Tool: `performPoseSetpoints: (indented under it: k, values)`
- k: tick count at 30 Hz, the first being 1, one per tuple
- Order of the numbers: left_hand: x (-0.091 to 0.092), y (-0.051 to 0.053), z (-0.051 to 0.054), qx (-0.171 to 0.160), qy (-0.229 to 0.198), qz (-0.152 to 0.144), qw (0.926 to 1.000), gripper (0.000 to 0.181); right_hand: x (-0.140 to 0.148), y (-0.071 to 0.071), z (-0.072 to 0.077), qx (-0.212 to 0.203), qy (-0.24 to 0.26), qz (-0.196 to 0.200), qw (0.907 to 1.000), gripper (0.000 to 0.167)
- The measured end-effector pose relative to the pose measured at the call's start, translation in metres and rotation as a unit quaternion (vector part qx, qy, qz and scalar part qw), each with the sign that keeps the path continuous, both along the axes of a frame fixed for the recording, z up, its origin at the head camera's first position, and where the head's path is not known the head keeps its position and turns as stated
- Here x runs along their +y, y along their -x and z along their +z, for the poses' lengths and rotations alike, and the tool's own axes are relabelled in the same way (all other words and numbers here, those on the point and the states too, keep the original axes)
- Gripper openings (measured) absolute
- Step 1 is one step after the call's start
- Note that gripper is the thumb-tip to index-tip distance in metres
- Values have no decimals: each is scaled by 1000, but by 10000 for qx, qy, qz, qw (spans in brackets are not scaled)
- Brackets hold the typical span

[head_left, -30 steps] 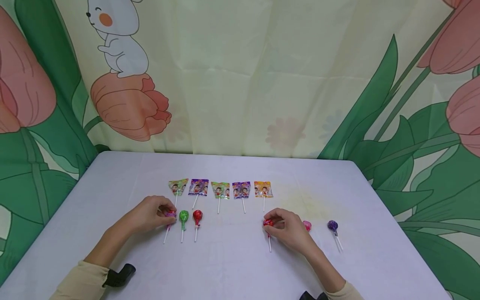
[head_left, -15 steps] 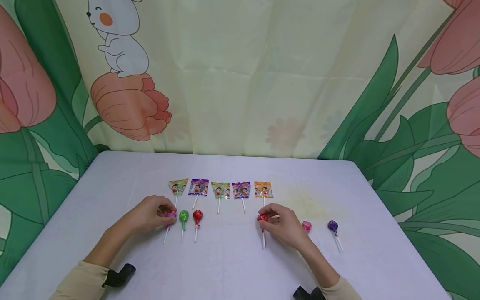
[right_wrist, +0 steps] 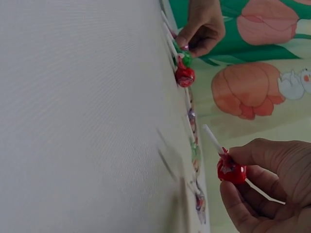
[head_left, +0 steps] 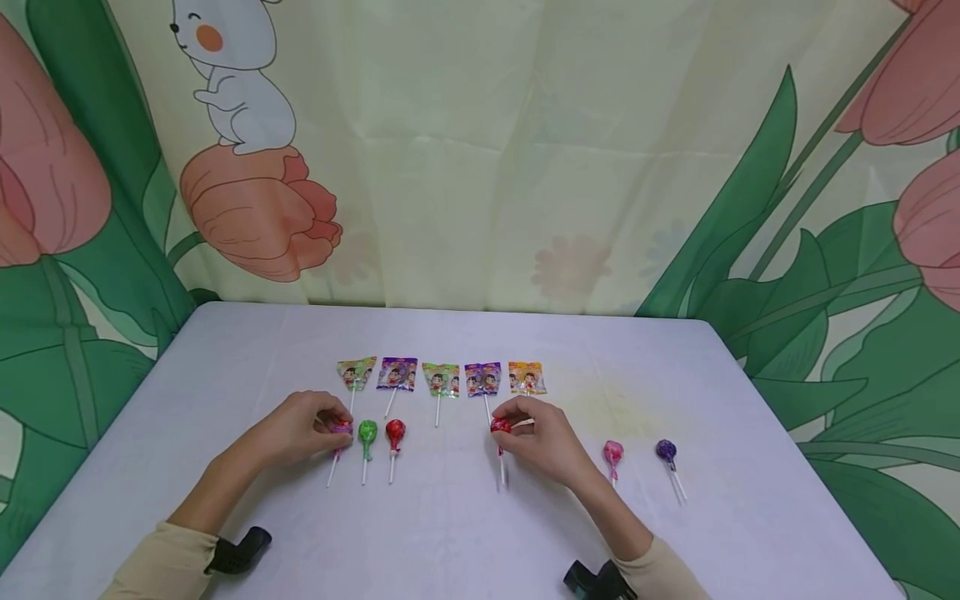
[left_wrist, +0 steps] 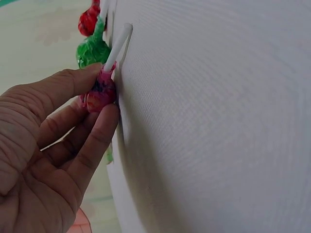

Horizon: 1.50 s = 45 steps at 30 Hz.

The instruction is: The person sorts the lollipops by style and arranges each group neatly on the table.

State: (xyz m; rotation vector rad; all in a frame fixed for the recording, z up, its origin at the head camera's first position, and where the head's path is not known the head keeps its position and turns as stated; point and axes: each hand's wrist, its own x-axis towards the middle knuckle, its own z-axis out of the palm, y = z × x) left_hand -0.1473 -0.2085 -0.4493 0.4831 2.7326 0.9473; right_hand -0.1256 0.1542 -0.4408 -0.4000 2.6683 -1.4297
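Pinching a pink lollipop [left_wrist: 99, 98], the left hand [head_left: 298, 429] lies at nine o'clock from the right hand [head_left: 543, 437], which grips a red lollipop [right_wrist: 230, 171] above the worktop [head_left: 435, 537] and should lower it gently, stick toward six o'clock.

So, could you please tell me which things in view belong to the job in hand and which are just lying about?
In the job, seemingly:
pink-purple lollipop, in the left hand
red lollipop, in the right hand

Lying on the table, unheld, though some may also belong:
green lollipop
other red lollipop
pink lollipop
purple lollipop
five bagged lollipops
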Motion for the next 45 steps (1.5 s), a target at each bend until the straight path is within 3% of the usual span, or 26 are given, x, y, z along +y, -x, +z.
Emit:
performPoseSetpoints:
  k: [29, 45]
  values:
    - [-1, 0, -1, -6, -98, -30, 9999, 19, -67, 16, -9, 215, 233, 770, 9965, 20]
    - [0, -1, 1, 28, -46, 8, 10000, 20, -87, 18, -16, 162, 93, 835, 9963, 20]
